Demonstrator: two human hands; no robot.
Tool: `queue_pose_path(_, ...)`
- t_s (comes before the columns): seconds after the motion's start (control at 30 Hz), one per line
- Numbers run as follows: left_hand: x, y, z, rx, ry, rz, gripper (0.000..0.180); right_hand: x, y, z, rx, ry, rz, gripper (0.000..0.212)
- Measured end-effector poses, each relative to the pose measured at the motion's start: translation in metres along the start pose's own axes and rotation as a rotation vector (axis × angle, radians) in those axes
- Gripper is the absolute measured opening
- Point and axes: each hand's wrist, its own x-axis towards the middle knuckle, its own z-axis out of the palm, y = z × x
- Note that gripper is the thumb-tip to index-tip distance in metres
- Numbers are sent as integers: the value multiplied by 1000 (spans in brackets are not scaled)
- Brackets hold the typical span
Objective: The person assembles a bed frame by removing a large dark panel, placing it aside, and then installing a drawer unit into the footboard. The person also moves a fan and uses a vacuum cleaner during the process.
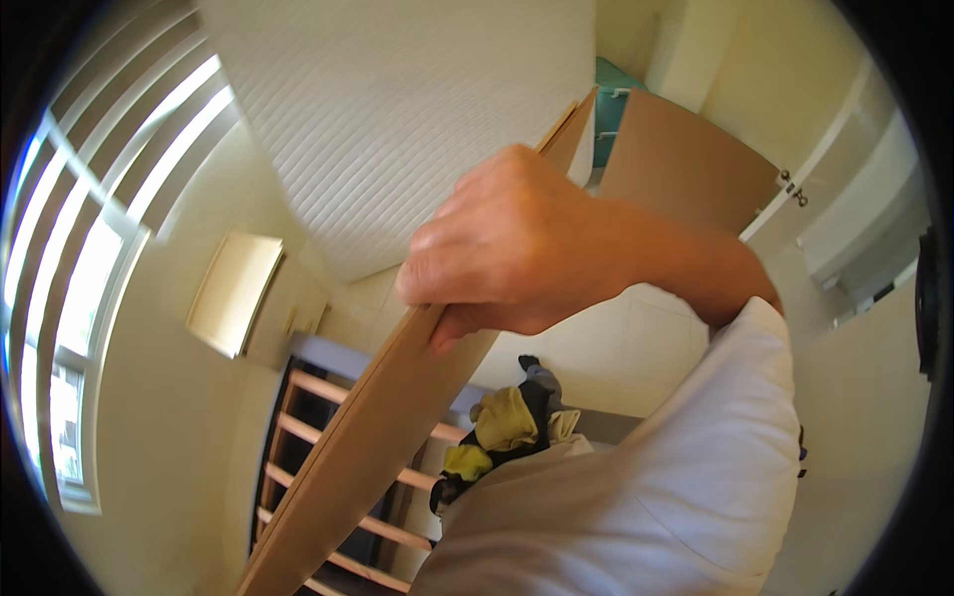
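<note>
The right hand [522, 233] is grasping the long edge of a brown board [402, 427], thumb underneath, fingers folded over; the left is lying out of view, so its grip cannot be told. The step seems to be steadying or carrying this board, and the next move is probably calling for a firm hold while guiding its length. The board is slanting across the slatted bed frame [308, 350], hiding part of its edge; beyond, a quilted mattress [417, 109] is leaning near a window [84, 298].
</note>
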Motion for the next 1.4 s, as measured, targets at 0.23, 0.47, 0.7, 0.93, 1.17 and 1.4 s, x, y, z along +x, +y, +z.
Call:
queue_pose_path(0.23, 144, 247, 139, 19, -100, 418, 42, -191, 189, -106, -162, -11, 226, 23)
queue_pose_path(0.47, 194, 389, 281, -365, -62, 440, 51, -311, 259, -149, -330, -8, 308, 24)
queue_pose_path(0.7, 229, 464, 365, -547, -116, 309, 51, -357, 292, -195, -498, -165, 524, 21)
queue_pose_path(0.93, 238, 643, 448, -682, -162, 692, 34, -494, 341, -229, -646, -310, 842, 20)
queue_pose_path(1.17, 213, 794, 554, -766, -248, 860, 29, -653, 402, -235, -553, -411, 1062, 18)
queue_pose_path(1.4, 192, 999, 618, -907, -542, 953, 24, -806, 441, -292, -572, -586, 1383, 18)
